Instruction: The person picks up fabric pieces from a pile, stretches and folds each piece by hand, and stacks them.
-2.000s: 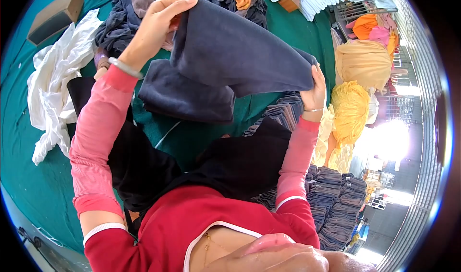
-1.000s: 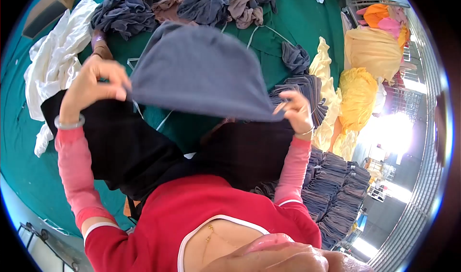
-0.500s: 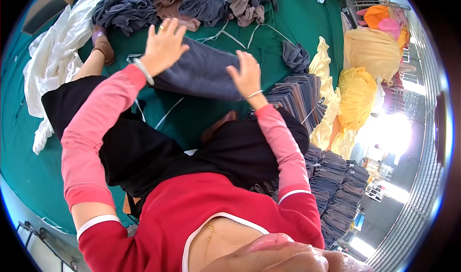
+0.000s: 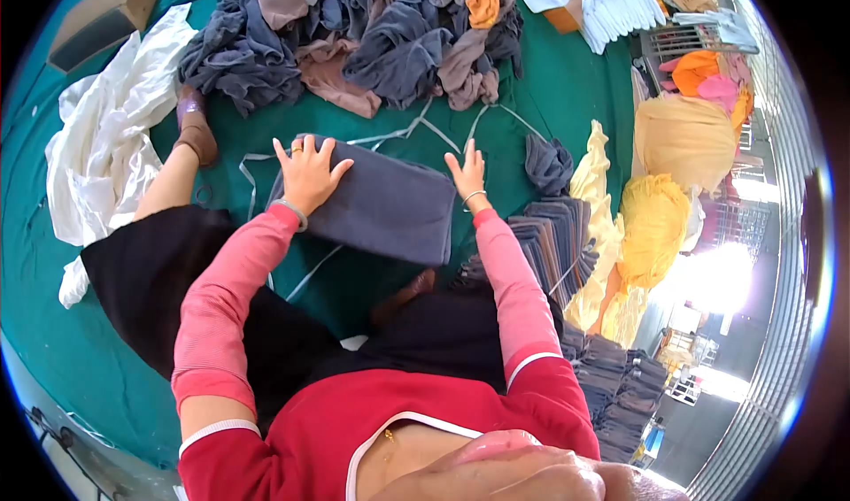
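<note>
A folded dark grey cloth (image 4: 390, 204) lies on the green ground sheet in front of me, a neat rectangle with a smooth top. My left hand (image 4: 310, 178) rests flat on its left end, fingers spread and thumb pointing right. Just past the cloth's upper right corner is my right hand (image 4: 467, 173), fingers stretched apart and holding nothing; whether it touches the cloth's edge I cannot tell. White ties (image 4: 407, 129) trail over the sheet behind the cloth.
A heap of crumpled grey and brown cloths (image 4: 390, 50) lies ahead. White fabric (image 4: 115, 138) and a cardboard box (image 4: 104, 19) are at left. Folded stacks (image 4: 553, 235), a small grey bundle (image 4: 549, 165) and yellow cloth bundles (image 4: 653, 227) stand at right.
The cloth has gone from a raised, slanting position to lying flat. My left hand has come down onto it, and my right hand has moved slightly lower. The view has tilted, showing more of the heap.
</note>
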A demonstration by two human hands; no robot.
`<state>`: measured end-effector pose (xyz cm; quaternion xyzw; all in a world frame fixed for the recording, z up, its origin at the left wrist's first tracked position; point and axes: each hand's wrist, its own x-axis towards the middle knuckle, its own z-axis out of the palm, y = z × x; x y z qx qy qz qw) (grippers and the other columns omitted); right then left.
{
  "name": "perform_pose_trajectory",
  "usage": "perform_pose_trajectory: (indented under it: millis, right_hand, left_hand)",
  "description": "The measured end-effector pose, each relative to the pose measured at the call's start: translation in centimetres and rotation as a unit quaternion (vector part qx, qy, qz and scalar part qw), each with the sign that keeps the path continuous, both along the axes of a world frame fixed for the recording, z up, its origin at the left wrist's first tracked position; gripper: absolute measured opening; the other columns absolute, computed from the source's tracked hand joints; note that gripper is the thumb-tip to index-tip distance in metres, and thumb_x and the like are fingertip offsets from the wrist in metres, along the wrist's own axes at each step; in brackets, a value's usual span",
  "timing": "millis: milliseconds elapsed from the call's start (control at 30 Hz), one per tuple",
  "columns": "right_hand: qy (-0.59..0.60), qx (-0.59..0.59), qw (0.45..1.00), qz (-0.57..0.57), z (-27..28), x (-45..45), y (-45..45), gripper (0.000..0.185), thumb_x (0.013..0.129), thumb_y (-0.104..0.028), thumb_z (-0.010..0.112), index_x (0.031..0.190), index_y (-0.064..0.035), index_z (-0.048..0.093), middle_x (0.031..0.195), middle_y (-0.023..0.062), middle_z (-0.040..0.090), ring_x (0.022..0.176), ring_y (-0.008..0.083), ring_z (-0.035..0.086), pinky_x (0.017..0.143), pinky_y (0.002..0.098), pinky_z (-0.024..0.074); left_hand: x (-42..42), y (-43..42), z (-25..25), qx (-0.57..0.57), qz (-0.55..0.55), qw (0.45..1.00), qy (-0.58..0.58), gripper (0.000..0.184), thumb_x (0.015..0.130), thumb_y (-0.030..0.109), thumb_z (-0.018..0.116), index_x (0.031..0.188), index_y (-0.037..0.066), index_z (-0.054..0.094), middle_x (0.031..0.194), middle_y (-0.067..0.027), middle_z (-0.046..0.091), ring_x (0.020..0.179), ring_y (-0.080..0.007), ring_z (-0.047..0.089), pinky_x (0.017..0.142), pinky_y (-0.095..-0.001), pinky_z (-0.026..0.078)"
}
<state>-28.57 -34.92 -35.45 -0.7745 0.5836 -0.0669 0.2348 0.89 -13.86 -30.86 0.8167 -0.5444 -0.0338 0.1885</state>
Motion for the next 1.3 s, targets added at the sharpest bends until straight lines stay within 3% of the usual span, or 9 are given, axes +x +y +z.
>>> perform_pose_trajectory:
  millis: [100, 367, 500, 533, 600, 933, 1067, 1233, 1300]
  right_hand:
    - [-0.085, 0.019, 0.995, -0.047, -0.5, 2.8, -6.5, 0.104, 0.072, -0.068, 0.057, 0.145, -0.0138, 0.007, 0.142, 0.0344, 0.014, 0.134, 0.0434, 0.014, 0.109, 0.0429, 0.0164]
    - [-0.131, 0.045, 0.967, -0.214, -0.6, 16.2, -19.7, 0.133, 0.054, -0.065, 0.075, 0.144, -0.0132, -0.008, 0.146, 0.0284, -0.005, 0.137, 0.0402, -0.002, 0.108, 0.0518, 0.0124]
    - [-0.072, 0.022, 0.977, -0.201, -3.9, 19.7, -22.8, 0.118, 0.061, -0.016, 0.080, 0.145, -0.0196, -0.003, 0.145, 0.0279, 0.013, 0.129, 0.0397, 0.030, 0.100, 0.0391, 0.0344]
    - [-0.179, -0.017, 0.979, -0.094, -5.6, 18.7, -23.6, 0.108, 0.056, -0.018, 0.081, 0.142, -0.0161, 0.016, 0.128, 0.0296, 0.043, 0.115, 0.0434, 0.046, 0.096, 0.0424, 0.0378]
    - [-0.150, -0.001, 0.988, -0.027, -6.7, 16.9, -24.4, 0.090, 0.057, -0.019, 0.076, 0.135, -0.0132, 0.032, 0.112, 0.0254, 0.057, 0.107, 0.0408, 0.053, 0.092, 0.0408, 0.0413]
    - [0.173, -0.037, 0.955, 0.237, 0.1, 0.1, -8.3, 0.058, 0.063, -0.015, 0.062, 0.119, -0.0164, 0.048, 0.108, 0.0164, 0.057, 0.099, 0.0366, 0.056, 0.081, 0.0436, 0.0470]
    - [0.337, 0.131, 0.909, 0.206, 0.8, -9.4, -7.5, 0.063, 0.061, -0.018, 0.066, 0.122, -0.0130, 0.047, 0.113, 0.0154, 0.055, 0.107, 0.0333, 0.053, 0.087, 0.0405, 0.0456]
    - [0.275, 0.195, 0.921, 0.193, 0.3, -8.2, -17.2, 0.057, 0.056, -0.025, 0.073, 0.107, -0.0056, 0.058, 0.103, 0.0233, 0.060, 0.097, 0.0362, 0.057, 0.085, 0.0382, 0.0456]
    - [0.054, -0.065, 0.981, 0.175, 0.1, -2.1, -20.6, 0.076, 0.059, -0.035, 0.078, 0.122, -0.0055, 0.049, 0.115, 0.0222, 0.052, 0.107, 0.0363, 0.050, 0.090, 0.0429, 0.0411]
  left_hand:
    - [-0.6, -2.1, -0.1, -0.041, 0.004, 0.999, 0.022, 0.035, 0.080, 0.038, 0.060, 0.096, 0.008, 0.053, 0.111, -0.0133, 0.044, 0.113, -0.0302, 0.039, 0.101, -0.0637, 0.015]
    - [-0.6, -3.5, -2.9, -0.054, -0.004, 0.998, 0.029, 0.038, 0.079, 0.036, 0.056, 0.097, 0.002, 0.054, 0.116, -0.0172, 0.050, 0.120, -0.0312, 0.039, 0.102, -0.0608, 0.017]
    - [0.0, -4.3, -3.6, -0.035, -0.017, 0.998, 0.056, 0.037, 0.079, 0.035, 0.055, 0.097, 0.002, 0.054, 0.116, -0.0154, 0.051, 0.117, -0.0300, 0.041, 0.102, -0.0589, 0.019]
    - [0.0, -4.4, -3.6, -0.033, -0.018, 0.998, 0.058, 0.037, 0.079, 0.035, 0.055, 0.097, 0.002, 0.054, 0.115, -0.0154, 0.051, 0.117, -0.0299, 0.042, 0.102, -0.0588, 0.019]
    - [0.1, -4.6, -3.6, -0.030, -0.021, 0.997, 0.064, 0.037, 0.079, 0.034, 0.055, 0.097, 0.002, 0.055, 0.114, -0.0152, 0.052, 0.116, -0.0297, 0.042, 0.102, -0.0585, 0.019]
    - [0.3, -4.3, -3.5, -0.034, -0.022, 0.996, 0.081, 0.036, 0.079, 0.033, 0.056, 0.098, 0.002, 0.055, 0.111, -0.0142, 0.055, 0.114, -0.0291, 0.045, 0.102, -0.0558, 0.021]
    - [0.3, -4.3, -3.5, -0.038, -0.022, 0.996, 0.082, 0.035, 0.079, 0.033, 0.056, 0.097, 0.003, 0.055, 0.110, -0.0142, 0.055, 0.114, -0.0288, 0.044, 0.102, -0.0553, 0.021]
    - [0.2, -4.6, -3.5, -0.022, -0.027, 0.996, 0.086, 0.036, 0.079, 0.034, 0.056, 0.098, 0.003, 0.055, 0.110, -0.0143, 0.055, 0.114, -0.0288, 0.044, 0.103, -0.0544, 0.021]
    - [0.3, -4.7, -3.3, -0.017, -0.032, 0.995, 0.090, 0.037, 0.079, 0.034, 0.056, 0.098, 0.002, 0.055, 0.110, -0.0142, 0.055, 0.114, -0.0289, 0.045, 0.103, -0.0542, 0.021]
